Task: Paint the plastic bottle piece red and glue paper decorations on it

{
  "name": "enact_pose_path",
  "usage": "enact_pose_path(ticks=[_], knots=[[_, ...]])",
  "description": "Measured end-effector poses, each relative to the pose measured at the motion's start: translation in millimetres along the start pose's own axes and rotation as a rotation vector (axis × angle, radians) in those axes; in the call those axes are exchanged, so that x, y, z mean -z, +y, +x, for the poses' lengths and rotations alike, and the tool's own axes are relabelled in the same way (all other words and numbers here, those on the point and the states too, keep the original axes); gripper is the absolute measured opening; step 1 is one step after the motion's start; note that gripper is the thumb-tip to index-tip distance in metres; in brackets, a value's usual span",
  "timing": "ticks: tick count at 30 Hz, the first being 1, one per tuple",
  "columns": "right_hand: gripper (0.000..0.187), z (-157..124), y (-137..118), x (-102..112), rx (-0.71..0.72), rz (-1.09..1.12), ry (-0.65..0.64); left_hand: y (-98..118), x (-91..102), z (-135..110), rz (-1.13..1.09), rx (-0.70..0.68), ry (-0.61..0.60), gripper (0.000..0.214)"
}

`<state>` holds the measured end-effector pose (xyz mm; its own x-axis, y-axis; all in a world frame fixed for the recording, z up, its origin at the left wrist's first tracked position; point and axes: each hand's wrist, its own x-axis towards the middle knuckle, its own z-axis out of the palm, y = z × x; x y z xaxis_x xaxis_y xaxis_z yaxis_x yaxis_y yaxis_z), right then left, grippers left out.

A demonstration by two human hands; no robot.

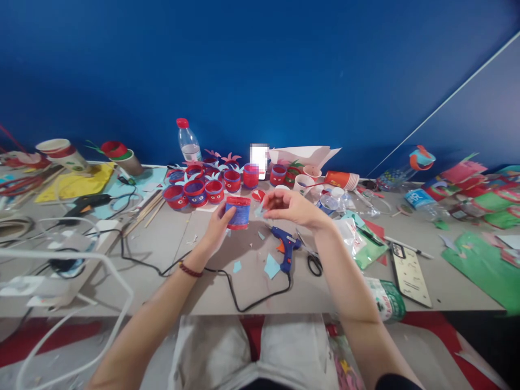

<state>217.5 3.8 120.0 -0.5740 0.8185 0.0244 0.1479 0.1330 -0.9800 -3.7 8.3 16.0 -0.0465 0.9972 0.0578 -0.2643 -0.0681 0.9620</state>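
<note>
My left hand [217,227] grips a small paper cup [239,213], coloured blue with red bands at rim and base, and holds it above the table. Just to its right, my right hand [288,207] pinches a small light-blue paper piece [260,210] between thumb and fingers. Below that hand lies a blue glue gun [286,246] with an orange trigger, its black cord looping toward the left. Black-handled scissors [314,264] rest beside it, partly hidden by my right forearm. Light-blue paper scraps [272,266] are scattered near the glue gun.
Several red-and-blue cups with eyes [195,193] stand behind my hands. A water bottle [188,142] and a lit phone [259,160] are at the wall. Left are a black glue gun [87,205] and power strip [81,271]; right, another phone [410,275] and green paper [479,265].
</note>
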Motion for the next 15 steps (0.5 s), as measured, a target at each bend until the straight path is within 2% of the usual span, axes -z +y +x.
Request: enact_pose_path(ticks=[7,15], knots=[[0.035,14,-2,10,0.077,-0.025,0.186,-4,-3.7,-5,0.041,0.045,-0.082,0.056],[0.04,15,6,6,0.08,0.003,0.142,-1,-6.5,-6,0.02,0.101,-0.106,0.061]])
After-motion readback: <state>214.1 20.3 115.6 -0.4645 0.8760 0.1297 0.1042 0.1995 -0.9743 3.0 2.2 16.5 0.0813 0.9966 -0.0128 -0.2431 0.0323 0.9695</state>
